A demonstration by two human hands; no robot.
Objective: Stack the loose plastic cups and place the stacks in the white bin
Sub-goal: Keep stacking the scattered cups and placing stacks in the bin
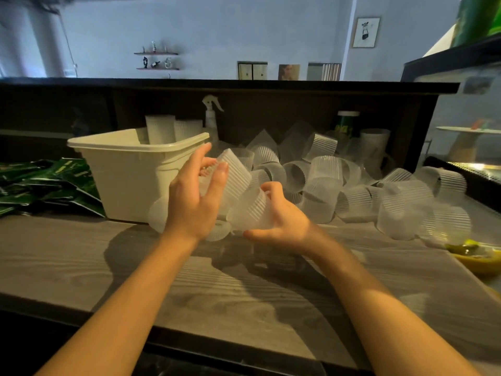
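Translucent ribbed plastic cups lie in a loose pile (pixel 325 183) across the back and right of the grey counter. My left hand (pixel 195 196) grips one tilted cup (pixel 233 172) with thumb and fingers around it, just in front of the white bin (pixel 130 169). My right hand (pixel 282 215) holds another cup (pixel 252 210) lying on its side, directly below and right of the first; the two cups touch. The bin stands at the left with two stacks of cups (pixel 168 130) upright inside it.
Green packets (pixel 43 183) lie left of the bin. A spray bottle (pixel 211 115) and a green can (pixel 345 123) stand at the dark back wall. A yellow bowl (pixel 477 256) sits at the right edge. The wooden counter (pixel 189 280) extends toward me.
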